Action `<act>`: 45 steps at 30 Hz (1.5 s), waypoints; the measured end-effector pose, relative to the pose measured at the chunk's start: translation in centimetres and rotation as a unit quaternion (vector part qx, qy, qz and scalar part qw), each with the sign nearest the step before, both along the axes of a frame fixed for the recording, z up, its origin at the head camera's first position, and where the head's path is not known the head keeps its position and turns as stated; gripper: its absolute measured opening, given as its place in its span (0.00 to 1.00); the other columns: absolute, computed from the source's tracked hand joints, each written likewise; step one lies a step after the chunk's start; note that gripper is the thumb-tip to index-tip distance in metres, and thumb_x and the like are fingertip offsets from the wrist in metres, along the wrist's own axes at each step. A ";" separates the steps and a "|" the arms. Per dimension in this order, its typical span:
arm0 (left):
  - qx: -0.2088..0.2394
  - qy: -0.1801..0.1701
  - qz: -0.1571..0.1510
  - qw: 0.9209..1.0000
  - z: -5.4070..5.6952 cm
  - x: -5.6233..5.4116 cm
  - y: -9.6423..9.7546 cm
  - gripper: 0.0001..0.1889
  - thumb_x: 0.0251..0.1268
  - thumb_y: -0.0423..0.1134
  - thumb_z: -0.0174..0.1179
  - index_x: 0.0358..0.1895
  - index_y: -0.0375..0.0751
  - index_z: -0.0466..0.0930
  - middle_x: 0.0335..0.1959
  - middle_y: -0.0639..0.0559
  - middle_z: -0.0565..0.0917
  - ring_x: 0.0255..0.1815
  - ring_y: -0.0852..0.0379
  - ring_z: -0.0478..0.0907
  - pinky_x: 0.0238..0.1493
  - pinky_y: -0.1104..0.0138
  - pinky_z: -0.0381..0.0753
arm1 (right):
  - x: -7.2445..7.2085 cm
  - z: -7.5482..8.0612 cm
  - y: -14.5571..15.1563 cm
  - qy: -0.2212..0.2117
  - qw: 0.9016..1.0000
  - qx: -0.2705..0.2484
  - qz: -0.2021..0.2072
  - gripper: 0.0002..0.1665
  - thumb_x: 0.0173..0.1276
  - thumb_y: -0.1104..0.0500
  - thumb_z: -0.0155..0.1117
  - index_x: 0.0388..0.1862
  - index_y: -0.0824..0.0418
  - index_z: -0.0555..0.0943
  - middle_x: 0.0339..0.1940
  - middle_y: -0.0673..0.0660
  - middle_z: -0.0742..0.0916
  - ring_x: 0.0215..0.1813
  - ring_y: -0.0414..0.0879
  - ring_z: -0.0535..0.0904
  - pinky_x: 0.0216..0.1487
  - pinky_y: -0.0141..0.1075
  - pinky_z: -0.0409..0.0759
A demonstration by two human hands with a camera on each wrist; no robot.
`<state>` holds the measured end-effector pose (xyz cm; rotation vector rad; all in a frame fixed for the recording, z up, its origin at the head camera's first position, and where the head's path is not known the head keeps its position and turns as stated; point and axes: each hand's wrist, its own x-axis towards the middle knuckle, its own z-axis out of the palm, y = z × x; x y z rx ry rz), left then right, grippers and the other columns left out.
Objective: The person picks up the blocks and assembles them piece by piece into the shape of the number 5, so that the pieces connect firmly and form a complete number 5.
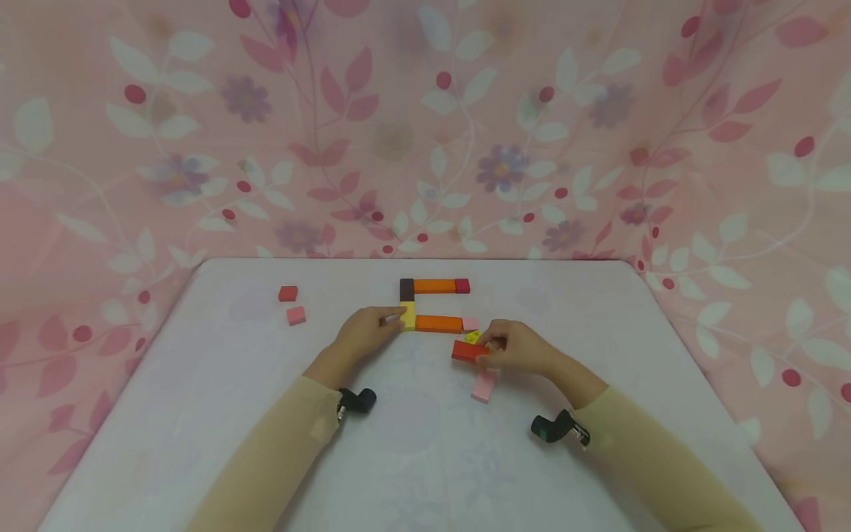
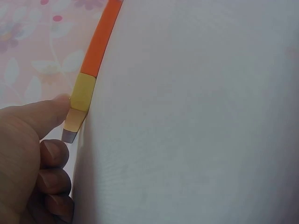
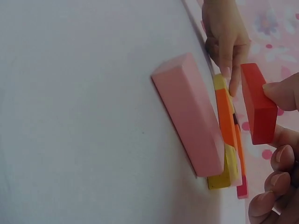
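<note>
My right hand [image 1: 518,349] pinches a red rectangular block [image 1: 469,351] between thumb and finger, held up in the right wrist view. Under and beside that hand a yellow block [image 3: 219,181] and a long pink block [image 3: 189,112] lie on the table. My left hand [image 1: 367,331] reaches in from the left, thumb and forefinger extended against a yellow block [image 1: 408,321], other fingers curled under. This yellow block adjoins a dark brown block [image 1: 407,290] behind it and an orange block [image 1: 439,324] to its right, which ends at a small pink block [image 1: 470,324].
Another orange block [image 1: 434,286] runs right from the brown one to a crimson block [image 1: 462,286]. At the left lie a red block [image 1: 288,293] and a pink block [image 1: 295,315]. A floral curtain [image 1: 425,148] hangs behind the white table [image 1: 412,458].
</note>
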<state>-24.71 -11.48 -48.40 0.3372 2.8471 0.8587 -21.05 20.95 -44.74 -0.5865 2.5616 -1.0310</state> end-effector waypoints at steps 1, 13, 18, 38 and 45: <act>0.000 0.000 0.000 1.000 0.0 0.0 0.0 0.22 0.71 0.54 0.60 0.66 0.62 0.79 0.30 0.54 0.79 0.34 0.54 0.72 0.39 0.61 0.70 | 0.2 -0.1 -0.1 0.000 1.000 0.000 0.005 0.14 0.58 0.52 0.78 0.41 0.54 0.87 0.27 0.50 0.76 0.33 0.46 0.73 0.31 0.34 0.70; 0.002 0.003 -0.001 1.000 -0.2 -0.2 -0.1 0.22 0.71 0.55 0.61 0.66 0.61 0.79 0.30 0.54 0.79 0.35 0.54 0.72 0.39 0.61 0.70 | 2.4 -0.7 -1.6 0.022 0.996 0.021 0.081 0.11 0.59 0.51 0.76 0.40 0.49 0.87 0.27 0.46 0.77 0.34 0.43 0.74 0.33 0.33 0.72; 0.001 0.000 0.001 1.000 -0.1 -0.1 0.0 0.22 0.71 0.54 0.61 0.66 0.61 0.78 0.31 0.54 0.79 0.36 0.54 0.73 0.41 0.60 0.71 | 2.7 -1.0 -1.9 0.048 0.993 0.035 0.098 0.10 0.59 0.52 0.77 0.40 0.47 0.88 0.27 0.43 0.77 0.34 0.40 0.73 0.33 0.33 0.72; -0.007 -0.004 0.001 1.000 0.3 0.0 0.2 0.21 0.72 0.53 0.60 0.66 0.61 0.78 0.29 0.53 0.77 0.35 0.54 0.72 0.39 0.62 0.69 | 3.9 -0.7 -2.7 0.085 0.979 0.074 0.170 0.12 0.59 0.48 0.77 0.43 0.45 0.90 0.27 0.38 0.76 0.36 0.37 0.72 0.36 0.32 0.72; -0.009 -0.006 0.003 1.000 0.3 0.0 0.2 0.21 0.72 0.53 0.60 0.66 0.61 0.78 0.30 0.53 0.77 0.35 0.54 0.72 0.39 0.61 0.70 | 4.2 -0.8 -2.7 0.088 0.976 0.080 0.180 0.15 0.58 0.47 0.78 0.44 0.45 0.90 0.25 0.40 0.76 0.35 0.36 0.71 0.35 0.31 0.71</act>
